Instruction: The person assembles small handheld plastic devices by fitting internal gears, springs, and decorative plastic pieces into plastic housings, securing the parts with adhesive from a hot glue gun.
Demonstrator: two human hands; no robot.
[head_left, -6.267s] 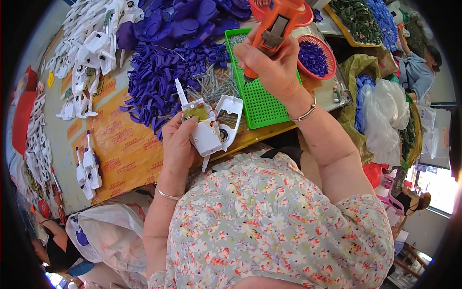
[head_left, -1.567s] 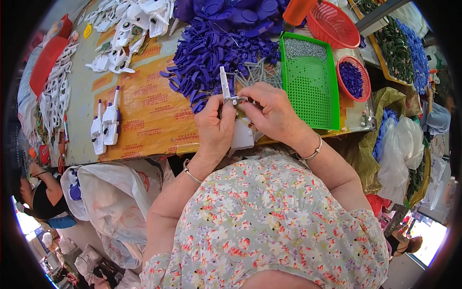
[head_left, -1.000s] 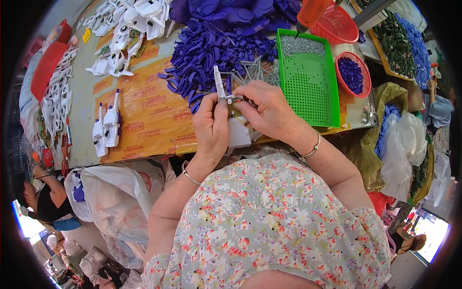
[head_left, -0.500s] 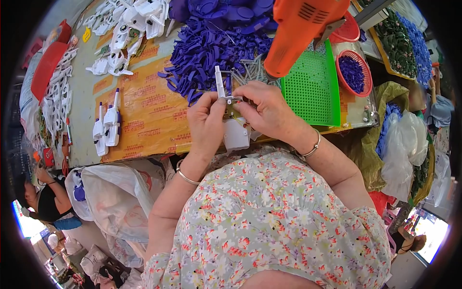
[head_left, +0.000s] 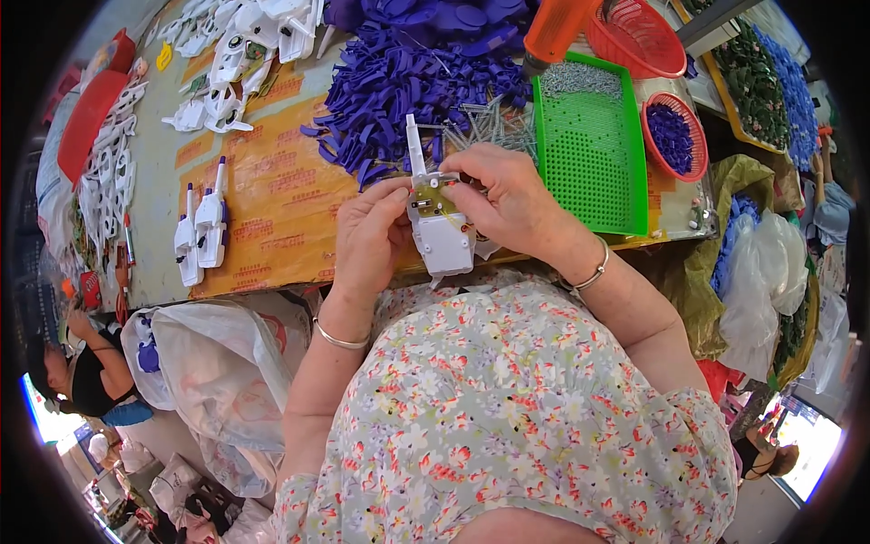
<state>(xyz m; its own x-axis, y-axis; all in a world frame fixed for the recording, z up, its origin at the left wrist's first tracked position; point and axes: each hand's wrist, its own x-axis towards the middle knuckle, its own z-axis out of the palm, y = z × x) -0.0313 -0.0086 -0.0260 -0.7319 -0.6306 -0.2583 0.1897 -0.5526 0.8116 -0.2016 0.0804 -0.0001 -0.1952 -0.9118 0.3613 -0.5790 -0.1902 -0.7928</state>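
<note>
Close to the table's front edge, both my hands hold a white plastic toy housing [head_left: 444, 249] with a long narrow tip pointing away from me. A greenish-brown circuit board [head_left: 433, 201] lies in its upper part, with thin wires beside it. My left hand [head_left: 367, 238] is closed on the housing's left side, thumb and fingers at the edge. My right hand [head_left: 509, 204] is closed at the right side, thumb on the board's edge and index finger near the base of the tip. Whether a small part sits under the right fingertips is hidden.
Beyond my hands lie a heap of purple plastic parts [head_left: 385, 100] and loose metal springs [head_left: 507, 125]. An orange power screwdriver [head_left: 555, 32] hangs above a green tray [head_left: 594, 172] holding small screws. Red baskets [head_left: 675, 136] stand right. Two assembled white pieces [head_left: 210, 227] lie left.
My hands have spread a little from the base of the tip, baring the circuit board. The orange screwdriver has moved up and away, uncovering the screws in the tray.
</note>
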